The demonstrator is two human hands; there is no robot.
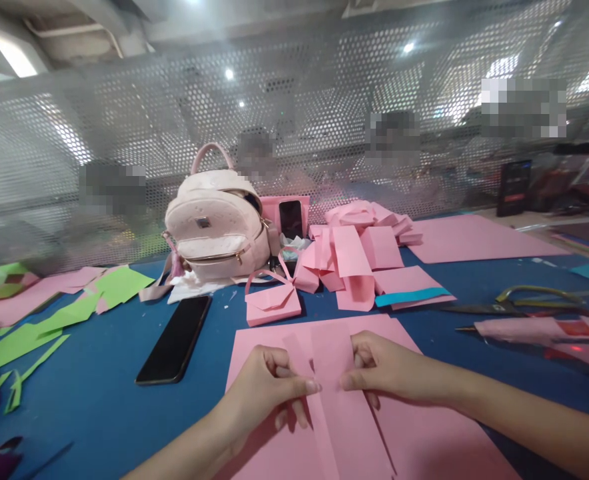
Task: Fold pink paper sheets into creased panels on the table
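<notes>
A pink paper sheet (pixel 414 433) lies in front of me on the blue table (pixel 99 387), with its middle folded into a raised lengthwise pleat. My left hand (pixel 267 387) pinches the pleat from the left, fingers curled, thumb tip on the fold. My right hand (pixel 379 367) pinches the same pleat from the right. The two thumbs nearly meet at the fold.
A black phone (pixel 174 340) lies left of the sheet. Behind it are a small pink paper bag (pixel 273 303), a pink backpack (pixel 219 230) and a pile of folded pink papers (pixel 359 257). Scissors (pixel 519 303) lie at right, green scraps (pixel 49 320) at left, a mesh screen (pixel 124 133) behind.
</notes>
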